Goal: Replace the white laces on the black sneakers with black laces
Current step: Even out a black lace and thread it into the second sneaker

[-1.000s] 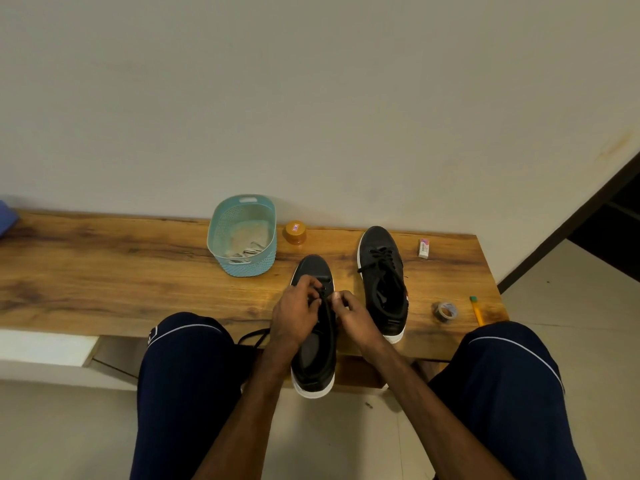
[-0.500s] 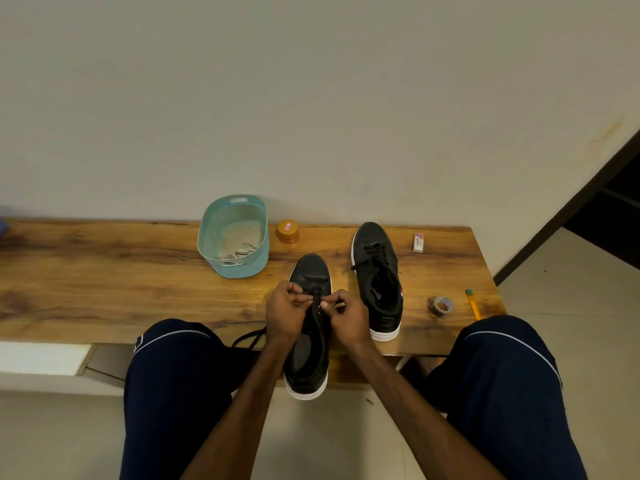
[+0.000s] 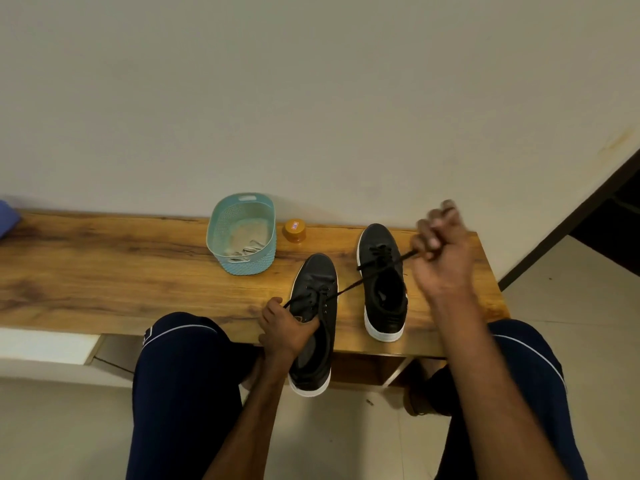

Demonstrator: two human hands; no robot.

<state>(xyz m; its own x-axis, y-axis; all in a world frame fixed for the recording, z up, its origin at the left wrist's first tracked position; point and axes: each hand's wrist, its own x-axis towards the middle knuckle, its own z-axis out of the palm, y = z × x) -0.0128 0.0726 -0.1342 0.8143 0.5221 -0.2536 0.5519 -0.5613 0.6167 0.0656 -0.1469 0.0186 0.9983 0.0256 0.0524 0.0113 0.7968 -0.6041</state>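
Note:
Two black sneakers with white soles lie on a wooden bench [image 3: 104, 271]. The near sneaker [image 3: 317, 327] hangs with its heel over the bench's front edge. My left hand [image 3: 284, 327] grips its left side by the eyelets. A black lace [image 3: 363, 277] runs taut from its lower eyelets up and right to my right hand [image 3: 438, 251], which is raised and closed on the lace's end. The far sneaker [image 3: 382, 285] stands to the right, laced in black. White laces [image 3: 244, 252] lie inside a teal basket [image 3: 221, 244].
A small orange-lidded jar [image 3: 294, 230] stands right of the basket, near the wall. My knees in dark blue shorts frame the bench's front edge. A blue object [image 3: 7, 216] peeks in at the far left. Tiled floor lies below and to the right.
Both hands were pinched together at the near sneaker's eyelets. Now my right hand has pulled up and right, drawing the black lace taut, while my left hand has dropped to the shoe's side.

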